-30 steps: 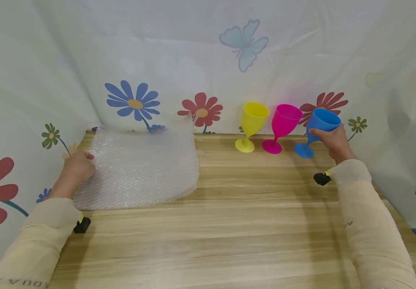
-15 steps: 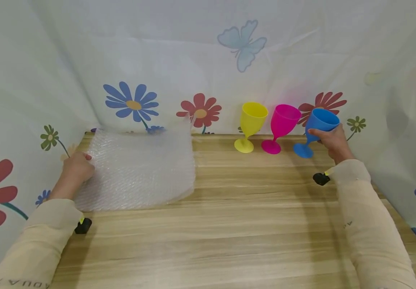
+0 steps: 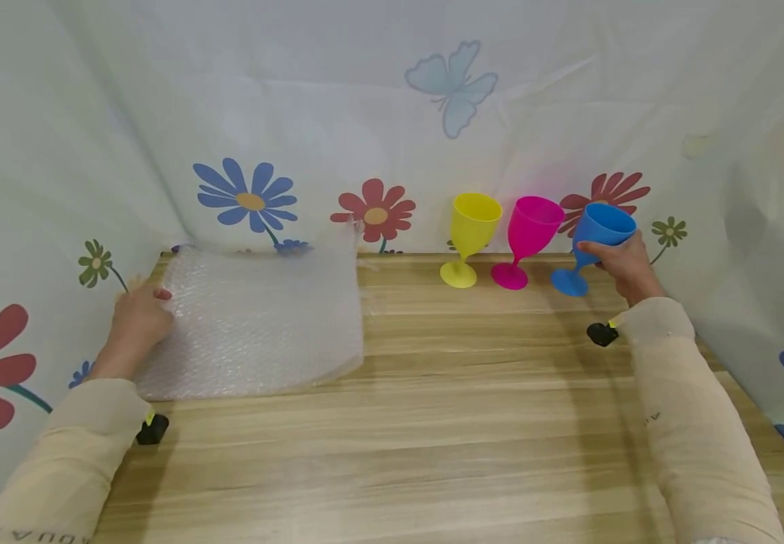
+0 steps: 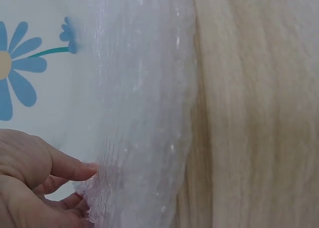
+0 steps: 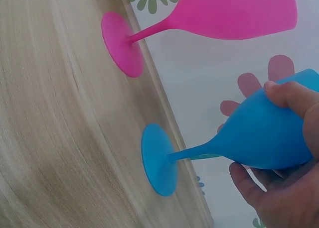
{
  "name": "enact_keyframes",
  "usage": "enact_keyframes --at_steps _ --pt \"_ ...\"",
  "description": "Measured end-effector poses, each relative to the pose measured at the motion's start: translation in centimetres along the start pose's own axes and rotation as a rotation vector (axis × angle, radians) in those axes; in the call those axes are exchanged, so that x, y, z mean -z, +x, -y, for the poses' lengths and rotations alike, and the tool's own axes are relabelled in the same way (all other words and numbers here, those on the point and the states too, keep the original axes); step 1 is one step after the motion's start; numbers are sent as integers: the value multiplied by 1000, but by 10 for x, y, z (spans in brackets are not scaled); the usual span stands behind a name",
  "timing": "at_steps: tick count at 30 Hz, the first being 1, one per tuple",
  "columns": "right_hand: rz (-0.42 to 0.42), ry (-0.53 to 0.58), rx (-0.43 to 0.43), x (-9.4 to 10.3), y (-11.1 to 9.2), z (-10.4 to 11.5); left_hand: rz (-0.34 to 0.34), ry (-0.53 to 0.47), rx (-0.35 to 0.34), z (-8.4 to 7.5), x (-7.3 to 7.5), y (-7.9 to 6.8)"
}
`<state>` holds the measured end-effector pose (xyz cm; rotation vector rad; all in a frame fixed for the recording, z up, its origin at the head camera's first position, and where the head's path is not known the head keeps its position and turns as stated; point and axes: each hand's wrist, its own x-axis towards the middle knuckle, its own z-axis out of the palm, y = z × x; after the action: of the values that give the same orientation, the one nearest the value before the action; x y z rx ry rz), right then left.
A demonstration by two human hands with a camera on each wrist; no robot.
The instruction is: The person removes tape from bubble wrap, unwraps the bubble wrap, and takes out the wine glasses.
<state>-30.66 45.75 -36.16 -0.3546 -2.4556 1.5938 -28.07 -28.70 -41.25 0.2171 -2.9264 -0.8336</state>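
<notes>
My left hand (image 3: pixel 140 323) pinches the left edge of a sheet of clear bubble wrap (image 3: pixel 262 325). In the left wrist view, the thumb (image 4: pixel 75 169) lies on one side of that edge and the fingers on the other. My right hand (image 3: pixel 630 270) grips the bowl of a blue plastic goblet (image 3: pixel 596 227), with the thumb (image 5: pixel 289 94) on one side and fingers curled around the other. Upright to its left stand a pink goblet (image 3: pixel 533 227) and a yellow goblet (image 3: pixel 473 225). The blue goblet's foot (image 5: pixel 159 159) is close to the tabletop.
The wood-grain table (image 3: pixel 392 461) ends at the back against a white curtain (image 3: pixel 337 98) printed with flowers and a butterfly. Curtain also hangs along the left and right sides. The bubble wrap's far edge rises against the back curtain.
The bubble wrap's right edge has shifted slightly left, along with my left hand. My right hand keeps its grip on the blue goblet. The whole head view has drifted a little.
</notes>
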Motion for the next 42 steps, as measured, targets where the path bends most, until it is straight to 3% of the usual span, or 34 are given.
enact_keyframes --at_steps 9,17,23,32,36,42 --pt "23 13 3 -2 5 0 -41 -39 24 -3 7 7" --pt "51 14 19 -2 8 -1 -108 -73 -59 -6 10 9" --pt "67 25 46 -1 8 -3 -171 -79 -116 -17 21 8" --pt "81 -14 51 2 5 -3 -147 -37 -167 -39 33 -1" --pt "106 -110 33 4 -1 -4 -94 -13 -184 -48 38 -6" --pt "178 -381 -35 4 -14 1 -34 31 -209 -56 45 -13"
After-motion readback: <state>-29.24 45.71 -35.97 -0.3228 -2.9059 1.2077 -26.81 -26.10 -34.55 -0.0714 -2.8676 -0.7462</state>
